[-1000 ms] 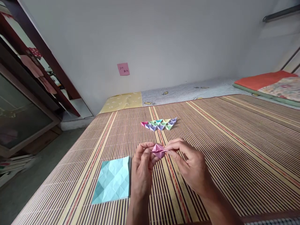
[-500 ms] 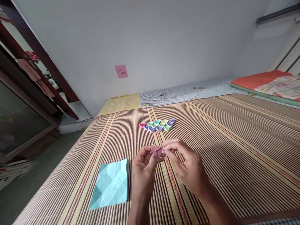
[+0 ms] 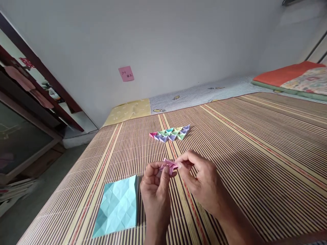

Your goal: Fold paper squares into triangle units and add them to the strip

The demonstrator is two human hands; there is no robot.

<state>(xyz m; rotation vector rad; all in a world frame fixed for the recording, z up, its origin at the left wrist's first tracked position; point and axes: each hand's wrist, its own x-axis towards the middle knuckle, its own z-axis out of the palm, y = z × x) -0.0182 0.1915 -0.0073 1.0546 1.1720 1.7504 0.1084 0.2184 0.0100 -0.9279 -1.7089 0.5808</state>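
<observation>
We look down on a wide striped bamboo-slat mat [image 3: 242,146] in tan and dark brown, which fills most of the lower view. Behind it rises a plain pale wall [image 3: 163,37]. Between mat and wall runs a blue-and-white checked cloth [image 3: 192,93], with a yellow patterned cloth [image 3: 131,109] at its left end. At the far right lies a folded orange and floral cloth [image 3: 287,76].

Two bare hands reach in from the bottom edge, just above the mat. The right hand [image 3: 200,175] has its thumb and forefinger pinched together; the left hand [image 3: 156,187] is curled, its thumb pressed against its fingers. Left of them, a creased turquoise paper square [image 3: 117,206] lies flat. Beyond the hands sits a cluster of small folded paper pieces [image 3: 170,133] in pink, purple, green, blue and yellow. A pink note [image 3: 126,74] with handwriting is on the wall.

Smallest, we find a pink folded paper [image 3: 171,165] held between both hands: the left thumb lies across its near side with fingers behind, and the right fingertips grasp its pointed right end.
</observation>
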